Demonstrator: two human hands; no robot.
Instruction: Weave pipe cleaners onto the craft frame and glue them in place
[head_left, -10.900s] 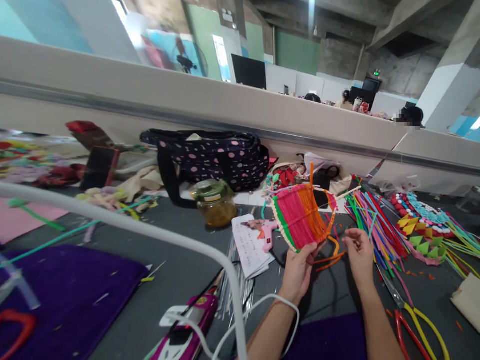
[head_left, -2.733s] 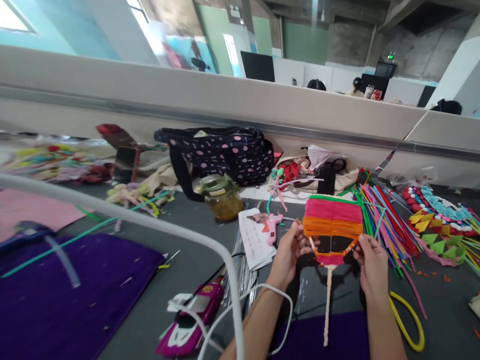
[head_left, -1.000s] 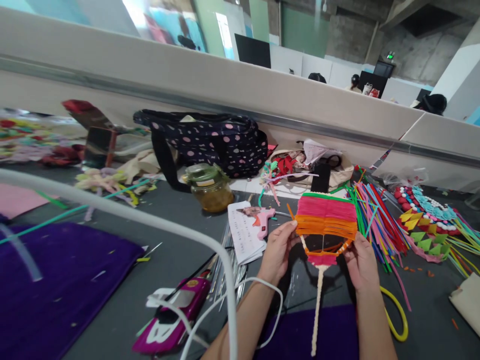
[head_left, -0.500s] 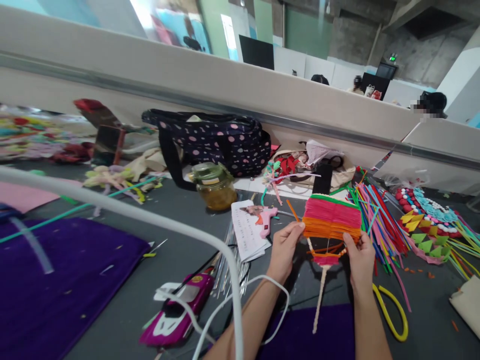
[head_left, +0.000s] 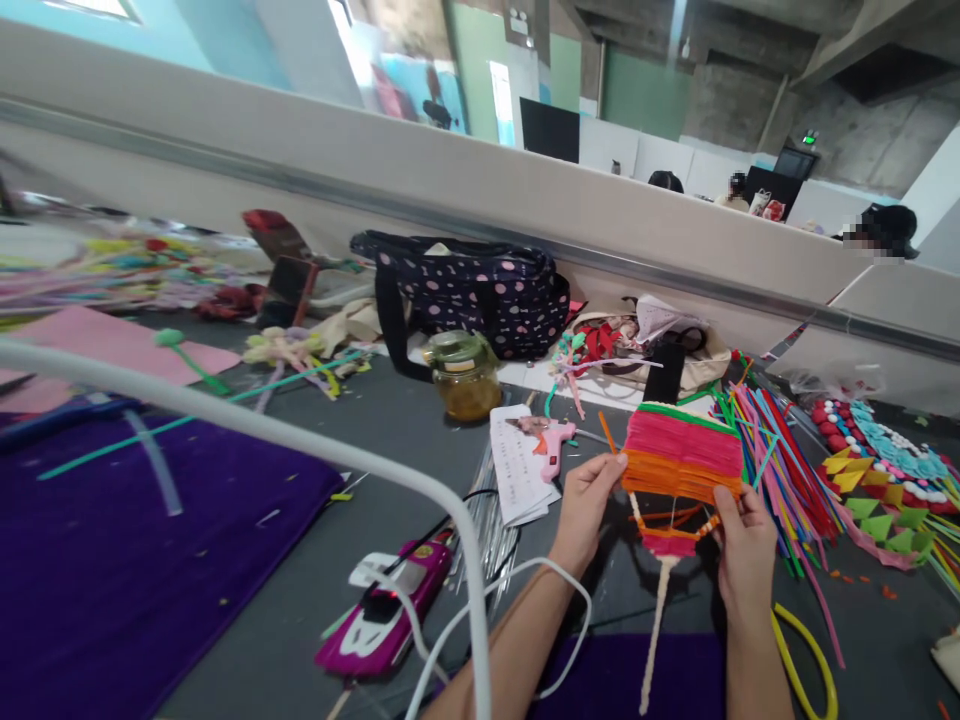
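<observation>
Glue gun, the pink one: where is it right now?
Head view, centre: the pink glue gun lies on the printed paper sheet, between the glass jar and the left hand, untouched.

Bare grey counter (head_left: 315, 610) lies open at nine o'clock of the left hand (head_left: 583, 505), up to the purple cloth (head_left: 135, 560). At eleven o'clock the booklet (head_left: 517, 470) and pink glue gun (head_left: 553, 445) block the way, with the jar (head_left: 465, 375) and dotted bag (head_left: 480, 295) beyond. At two o'clock of the right hand (head_left: 746, 550), a bundle of coloured sticks (head_left: 780, 460) crowds close. A white cable (head_left: 465, 620) loops at seven o'clock.
</observation>
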